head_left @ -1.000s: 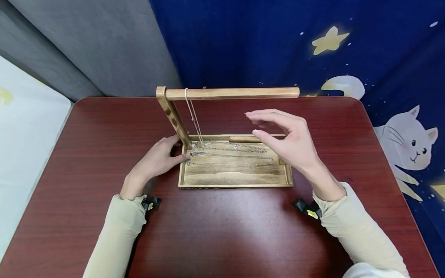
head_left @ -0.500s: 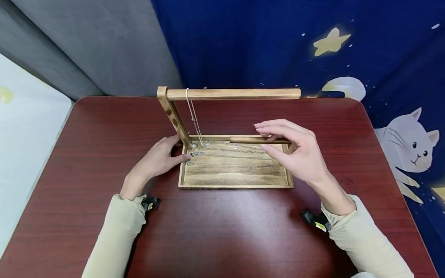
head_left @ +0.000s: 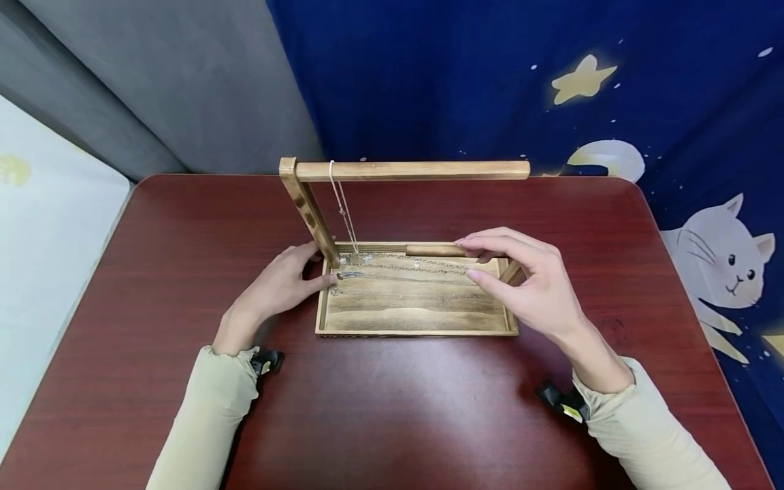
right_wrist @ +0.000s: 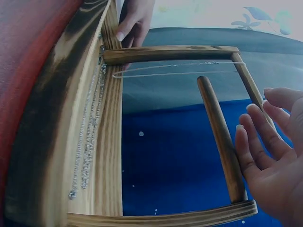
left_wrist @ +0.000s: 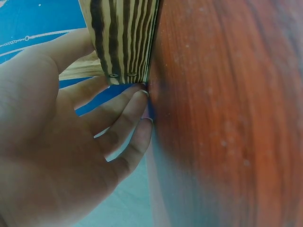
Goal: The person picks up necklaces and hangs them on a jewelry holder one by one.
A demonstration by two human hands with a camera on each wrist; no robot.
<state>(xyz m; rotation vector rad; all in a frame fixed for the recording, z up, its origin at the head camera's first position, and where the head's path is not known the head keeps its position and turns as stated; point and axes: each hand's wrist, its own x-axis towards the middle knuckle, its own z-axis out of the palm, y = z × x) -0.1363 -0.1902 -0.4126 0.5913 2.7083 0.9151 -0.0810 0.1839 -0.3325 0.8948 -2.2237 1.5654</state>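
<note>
A wooden jewelry stand (head_left: 416, 171) has a long upper bar, a shorter lower bar (right_wrist: 218, 137) and a tray base (head_left: 416, 333). One thin necklace (head_left: 342, 213) hangs near the left end of the upper bar. Several silver necklaces (head_left: 350, 275) lie stretched out side by side in the tray. My left hand (head_left: 275, 282) grips the stand's left end, thumb at the front and fingers round behind the post. Beside the lower bar, my right hand (head_left: 529, 282) hovers over the tray's right side, fingers loosely bent and holding nothing. It hides the right ends of some chains.
The stand rests on a dark red-brown table (head_left: 392, 401). A blue curtain (head_left: 422, 75) with stars and a cat hangs behind the table's far edge, beside a grey curtain (head_left: 202, 75). White cloth (head_left: 49, 258) lies along the left side.
My right hand has come down and slightly to the right, from above the lower bar to beside it. My left hand has stayed at the stand's left end.
</note>
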